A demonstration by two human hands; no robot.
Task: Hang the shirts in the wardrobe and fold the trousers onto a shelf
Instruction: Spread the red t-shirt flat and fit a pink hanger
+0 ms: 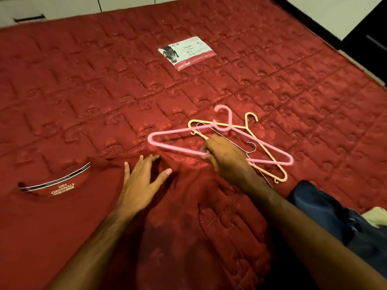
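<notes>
A dark red shirt point(62, 206) with a striped collar and a "USA ORIGINALS" label lies flat on the red quilted mattress point(125, 80) at the lower left. My left hand point(142, 181) hovers open with spread fingers over the shirt's far edge. My right hand point(224, 158) grips the lower bar of a pink hanger point(167, 146), lifting it slightly. Under it lie a yellow-orange hanger point(266, 153) and a thin wire hanger point(251, 146). Dark blue trousers point(335, 222) lie crumpled at the right edge.
A white and red printed label point(186, 52) lies on the mattress further back. White cabinet fronts point(62, 7) stand beyond the bed's far edge, and a dark bed frame point(314, 24) runs along the right side. A pale cloth point(374, 216) lies beside the trousers.
</notes>
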